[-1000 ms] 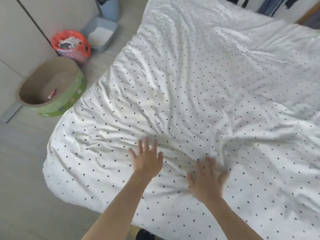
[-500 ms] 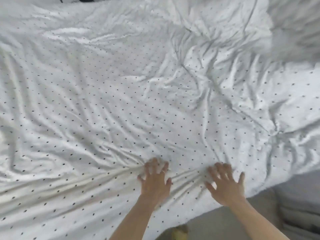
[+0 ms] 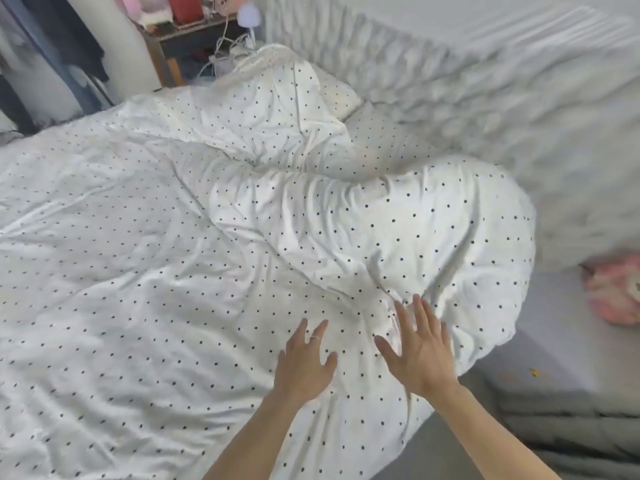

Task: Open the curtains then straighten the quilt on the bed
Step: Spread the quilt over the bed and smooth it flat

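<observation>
A white quilt (image 3: 173,254) with small black dots covers the bed and fills most of the view. It is wrinkled, and its right corner is bunched into a rounded fold near the head of the bed. My left hand (image 3: 304,365) lies flat on the quilt with its fingers spread and a ring on one finger. Just to its right, my right hand (image 3: 419,351) also presses flat on the fabric, fingers apart, beside the bunched fold. Neither hand grips anything. A white pleated curtain (image 3: 467,74) hangs at the upper right, blurred.
A pillow (image 3: 337,95) in the same dotted fabric peeks out behind the quilt. A pink object (image 3: 613,292) lies on the bare sheet at the right. A wooden shelf with cables (image 3: 207,46) and hanging clothes (image 3: 52,53) stand at the back left. Grey bedding (image 3: 568,441) lies low right.
The view has swung right along the bed toward its head. Both hands have slid with it across the quilt and now rest near the bunched right corner.
</observation>
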`<state>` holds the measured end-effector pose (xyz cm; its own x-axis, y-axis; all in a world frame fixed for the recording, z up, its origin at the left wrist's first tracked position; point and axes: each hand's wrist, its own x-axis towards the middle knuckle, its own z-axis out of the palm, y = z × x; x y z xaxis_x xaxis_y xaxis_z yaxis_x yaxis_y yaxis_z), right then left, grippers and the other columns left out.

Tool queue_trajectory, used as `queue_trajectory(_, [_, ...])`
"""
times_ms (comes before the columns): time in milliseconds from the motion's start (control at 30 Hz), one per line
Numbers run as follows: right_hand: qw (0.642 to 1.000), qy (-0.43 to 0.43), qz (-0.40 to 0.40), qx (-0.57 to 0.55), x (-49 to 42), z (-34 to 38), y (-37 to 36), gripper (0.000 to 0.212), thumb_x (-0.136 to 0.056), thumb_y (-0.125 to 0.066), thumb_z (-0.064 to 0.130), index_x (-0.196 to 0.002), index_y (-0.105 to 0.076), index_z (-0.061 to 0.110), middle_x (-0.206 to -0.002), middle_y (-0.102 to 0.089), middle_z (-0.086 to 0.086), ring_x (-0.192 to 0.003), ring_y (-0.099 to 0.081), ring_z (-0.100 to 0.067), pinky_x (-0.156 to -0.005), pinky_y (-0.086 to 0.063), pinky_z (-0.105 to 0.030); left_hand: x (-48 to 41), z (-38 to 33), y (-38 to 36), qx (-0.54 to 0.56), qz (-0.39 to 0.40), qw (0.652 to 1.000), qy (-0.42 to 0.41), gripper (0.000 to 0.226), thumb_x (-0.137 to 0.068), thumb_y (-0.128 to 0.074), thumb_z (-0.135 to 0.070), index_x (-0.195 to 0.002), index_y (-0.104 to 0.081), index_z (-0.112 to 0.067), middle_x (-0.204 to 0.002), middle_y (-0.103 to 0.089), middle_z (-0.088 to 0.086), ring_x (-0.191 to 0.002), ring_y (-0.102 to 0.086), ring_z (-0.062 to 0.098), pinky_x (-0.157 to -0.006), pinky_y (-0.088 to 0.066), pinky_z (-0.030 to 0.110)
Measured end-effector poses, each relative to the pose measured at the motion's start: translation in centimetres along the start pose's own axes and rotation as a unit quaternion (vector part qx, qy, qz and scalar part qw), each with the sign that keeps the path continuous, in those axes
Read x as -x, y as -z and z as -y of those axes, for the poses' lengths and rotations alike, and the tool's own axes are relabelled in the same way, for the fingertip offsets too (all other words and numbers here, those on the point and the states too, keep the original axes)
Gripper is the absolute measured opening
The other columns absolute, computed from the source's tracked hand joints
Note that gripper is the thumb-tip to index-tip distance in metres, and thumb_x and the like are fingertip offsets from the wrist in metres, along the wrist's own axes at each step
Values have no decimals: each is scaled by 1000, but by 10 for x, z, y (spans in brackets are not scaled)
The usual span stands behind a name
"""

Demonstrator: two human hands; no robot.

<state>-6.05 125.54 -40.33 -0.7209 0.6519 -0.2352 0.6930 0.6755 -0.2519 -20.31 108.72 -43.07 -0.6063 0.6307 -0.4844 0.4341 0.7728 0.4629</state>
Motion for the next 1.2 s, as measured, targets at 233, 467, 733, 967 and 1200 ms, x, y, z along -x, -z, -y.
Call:
queue_trajectory(233, [979, 29, -187, -82, -124, -12, 129, 74, -92, -54, 54, -151, -35, 13, -160, -24, -16, -149, -14, -31, -118, -20, -51, -101, -95, 110, 55, -151, 984, -78, 69, -94, -46, -55, -154, -20, -32, -163, -11, -2, -146, -21, 23, -116, -25, 41])
queue_trajectory(467, [980, -14, -160, -116, -277, -66, 204, 54, -99, -40, 51, -145, -46, 25, -156, -38, -6, -147, -19, -25, -119, -18, -45, -216, -187, 178, 66, -181, 973, -125, 50, -96, -47, -46, -141, -46, -25, -145, -44, -2, -131, -43, 20, -107, -37, 36])
queue_trajectory(733, [979, -154, 129, -46, -348, -180, 168, 48, -91, -36, 69, -109, -66, 37, -132, -59, 3, -140, -32, -25, -116, -15, -44, -340, -228, 138, -304, 44, 941, -142, 68, -90, -53, -20, -152, -26, -28, -159, -23, 1, -148, -14, 22, -115, -20, 52])
queue_trajectory(967, [968, -153, 197, 28, -319, -207, 128, 117, -43, -47, 93, -145, -21, 41, -146, -40, 5, -131, -43, -25, -98, -37, -46, -341, -218, 79, -567, 106, 811, -96, 74, -89, -56, -39, -153, -24, -21, -149, -37, 7, -143, -23, 29, -116, -6, 59])
queue_trajectory(1200, [947, -90, 151, -270, -301, -261, 232, 30, -68, -78, 51, -82, -69, 26, -78, -73, 6, -75, -68, -16, -63, -51, -34, -315, -268, 147, -439, 12, 897, 48, 47, -66, -64, -61, -101, -62, -29, -89, -65, -11, -90, -62, 17, -81, -41, 36])
